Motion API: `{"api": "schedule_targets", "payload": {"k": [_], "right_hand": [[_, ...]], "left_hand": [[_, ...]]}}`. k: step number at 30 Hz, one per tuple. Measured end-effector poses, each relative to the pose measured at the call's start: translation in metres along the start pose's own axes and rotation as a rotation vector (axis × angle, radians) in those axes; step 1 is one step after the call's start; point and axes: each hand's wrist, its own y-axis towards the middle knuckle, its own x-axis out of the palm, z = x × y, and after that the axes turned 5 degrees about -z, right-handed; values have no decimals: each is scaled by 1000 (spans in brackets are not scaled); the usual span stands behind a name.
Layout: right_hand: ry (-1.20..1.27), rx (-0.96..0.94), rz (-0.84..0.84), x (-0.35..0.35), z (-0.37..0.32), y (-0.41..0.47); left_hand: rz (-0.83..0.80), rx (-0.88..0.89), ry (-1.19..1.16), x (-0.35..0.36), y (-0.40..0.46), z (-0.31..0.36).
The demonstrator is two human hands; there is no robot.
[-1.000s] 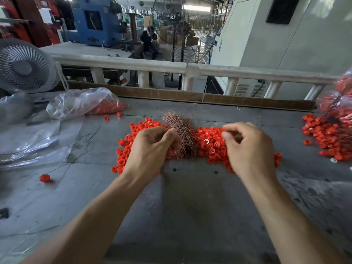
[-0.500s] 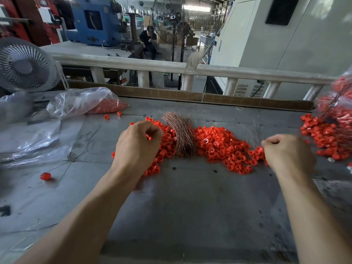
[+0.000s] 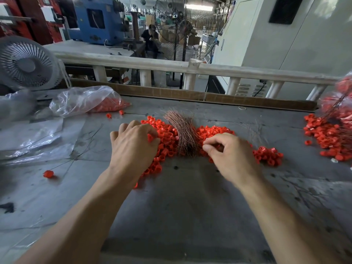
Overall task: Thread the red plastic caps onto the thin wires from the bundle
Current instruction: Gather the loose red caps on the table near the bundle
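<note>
Bundle of thin copper-coloured wires (image 3: 183,137) lies between the hands on the grey surface (image 3: 181,206), long axis running away from the person. Right hand (image 3: 231,156) nearer, fingertips pinched at its base; whether a wire is caught, cannot tell. Left hand (image 3: 133,147) curls into the loose red plastic caps (image 3: 165,138).

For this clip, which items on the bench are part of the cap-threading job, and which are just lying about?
In the job:
- wire bundle
- red caps heaped around it
- left hand, on the caps
- right hand, beside the bundle
- finished pile of caps with wires, far right

Lying about:
- plastic bag of caps
- desk fan
- stray cap, left
</note>
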Motion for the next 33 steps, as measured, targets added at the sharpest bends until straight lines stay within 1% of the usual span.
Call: {"api": "schedule_targets", "payload": {"k": [3,5,10,14,17,21,24,26,29,31,33], "right_hand": [[32,-62,18,9,-9,-1],[32,-98,37,15,-16,-1],[-72,-90,68,26,-24,0],[-82,-95,87,25,-24,0],[-53,-130,110,23,-27,-2],[5,-253,164,20,-37,-5],[88,-329,197,16,-43,-9],[204,-343,205,14,-43,-10],[394,-263,141,12,-42,-10],[478,-217,28,12,-43,-10],[517,-211,-61,14,-43,-11]], "left_hand": [[-34,14,16,3,0,0],[-26,31,9,5,0,1],[34,78,-60,7,0,5],[57,144,-122,8,-1,8],[40,217,-235,8,-2,13],[-89,373,-350,8,-6,20],[-68,464,-365,7,-8,23],[-56,447,-437,4,-9,24],[-116,363,-637,2,-11,28],[-177,333,-777,1,-11,30],[-247,325,-948,2,-12,31]]}}
